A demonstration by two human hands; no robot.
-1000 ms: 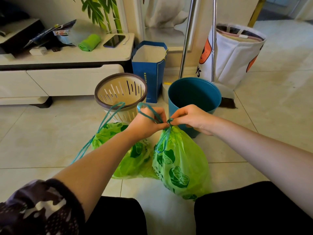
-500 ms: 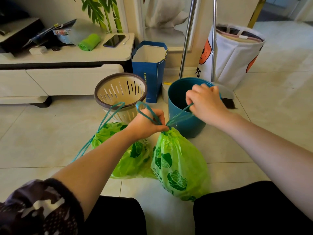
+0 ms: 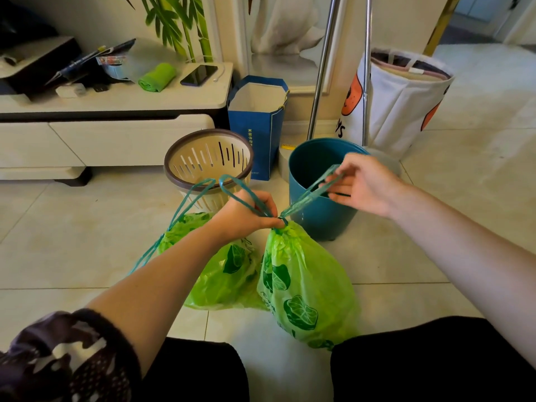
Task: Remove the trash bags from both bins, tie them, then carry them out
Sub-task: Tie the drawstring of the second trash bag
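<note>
Tiled floor, white TV cabinet (image 3: 116, 134) behind; phone (image 3: 199, 74) and green bag roll (image 3: 157, 77) on top. Blue paper bag (image 3: 256, 132), Chinese print unreadable, between cream slotted bin (image 3: 208, 163) and teal bin (image 3: 317, 192); both bins empty. Two green leaf-print trash bags, left one (image 3: 223, 274), right one (image 3: 307, 288), side by side in front of bins. Left hand (image 3: 246, 216) pinches right bag's neck at knot; right hand (image 3: 362, 184) fingers pinch teal drawstring (image 3: 307, 197), pulled taut.

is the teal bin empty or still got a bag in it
Empty. The teal bin shows bare inner walls with no liner, and both green bags sit on the floor in front.
</note>
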